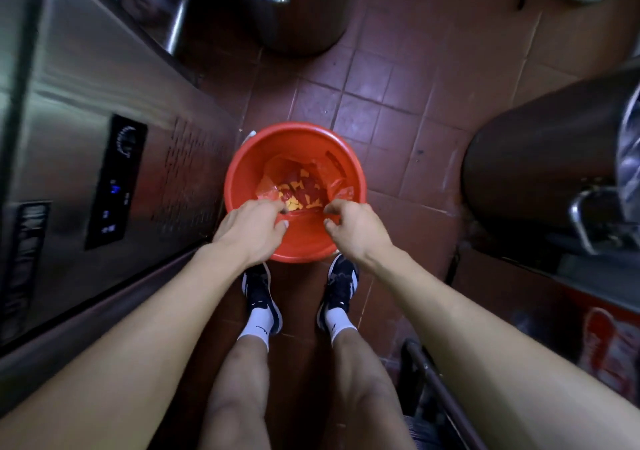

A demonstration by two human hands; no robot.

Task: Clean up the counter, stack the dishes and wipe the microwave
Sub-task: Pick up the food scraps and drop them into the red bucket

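The person stands over a red bucket (pixel 294 191) set on the tiled floor (pixel 381 96), just ahead of both shoes (pixel 262 290). Inside the bucket lies a thin red plastic bag (pixel 277 172) containing red and yellow scraps (pixel 301 191). Both hands are held above the near rim of the bucket. The left hand (pixel 251 229) has its fingers curled, with the fingertips near the left edge of the bag; whether they pinch the plastic cannot be determined from this view. The right hand (pixel 355 229) is likewise curled, with thumb and forefinger close together at the right edge of the bag; actual contact cannot be confirmed. A steel appliance (pixel 86 138) with a dark control panel (pixel 116 183) stands to the left, and a dark cylindrical bin (pixel 540 158) lies to the right. No counter, dishes or microwave appear in view. The step in hand appears to be waste disposal, part of clearing the counter: either dropping scraps into the bag or gathering the bag's mouth. The next move probably requires securing both bag edges firmly, drawing them together and lifting straight up, so that the thin plastic does not tear or spill. Dish stacking and microwave wiping appear to remain outstanding.
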